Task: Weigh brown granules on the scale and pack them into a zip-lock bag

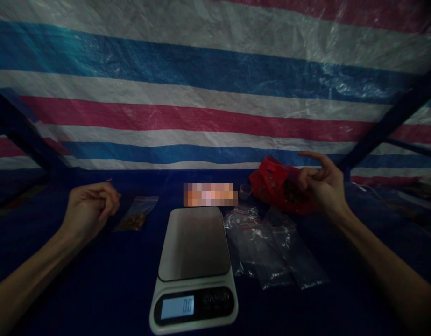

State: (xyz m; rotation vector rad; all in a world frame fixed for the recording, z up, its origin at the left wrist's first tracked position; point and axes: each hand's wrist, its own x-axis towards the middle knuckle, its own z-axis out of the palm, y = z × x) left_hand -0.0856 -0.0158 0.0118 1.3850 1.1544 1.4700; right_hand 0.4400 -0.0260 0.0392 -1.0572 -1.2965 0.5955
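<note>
My left hand (91,205) is raised at the left with its fingers curled in, and nothing shows in it. Just right of it lies a small zip bag (134,219) holding brass-coloured small parts. At the right, my right hand (322,186) is held over the side of a red plastic bag (267,184), index finger stretched out and the other fingers bent. Dark small pieces show in the bag's mouth; whether the hand touches it I cannot tell. Between the hands stands a digital scale (194,245), its bare plate above a display reading 0.0.
Several clear zip bags (271,247) overlap right of the scale. A small clear cup (245,190) stands beside the red bag. Behind the scale is a blurred-out item (210,194). Blue frame bars (386,121) and a striped sheet (201,112) bound the blue surface.
</note>
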